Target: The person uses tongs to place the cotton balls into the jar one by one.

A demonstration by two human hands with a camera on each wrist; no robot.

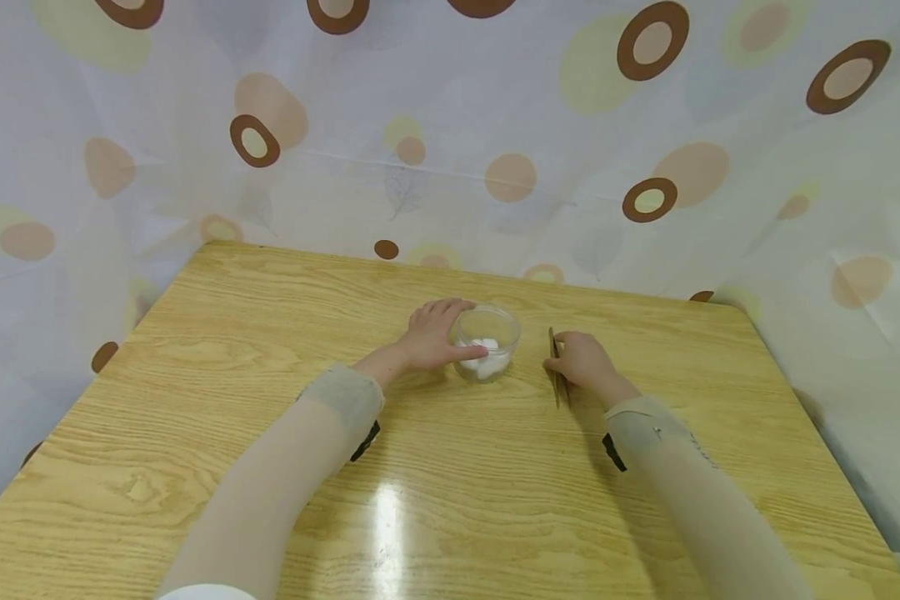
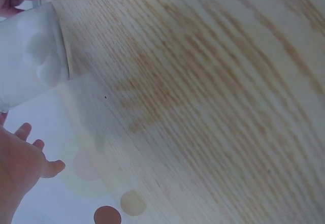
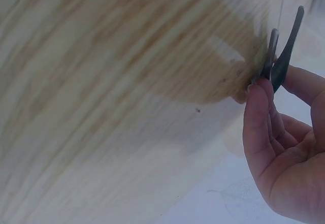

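Observation:
A clear round bowl [image 1: 512,333] with white cotton balls [image 1: 487,365] inside stands upright near the table's middle. My left hand [image 1: 429,340] holds it from the left, thumb along the near side and index finger at the far rim. In the left wrist view the bowl [image 2: 12,74] is partly cut off, and some fingers of that hand [image 2: 23,160] spread away from it. To the bowl's right, my right hand [image 1: 587,360] pinches metal tweezers [image 1: 553,354]. The right wrist view shows the tweezers [image 3: 290,46] between thumb and fingers, their two arms apart.
The wood-grain table [image 1: 270,333] reaches back to a patterned curtain [image 1: 450,125], which also hangs along both sides. A bright light reflection lies on the table's near part. Dark bands [image 1: 613,452] sit at both wrists.

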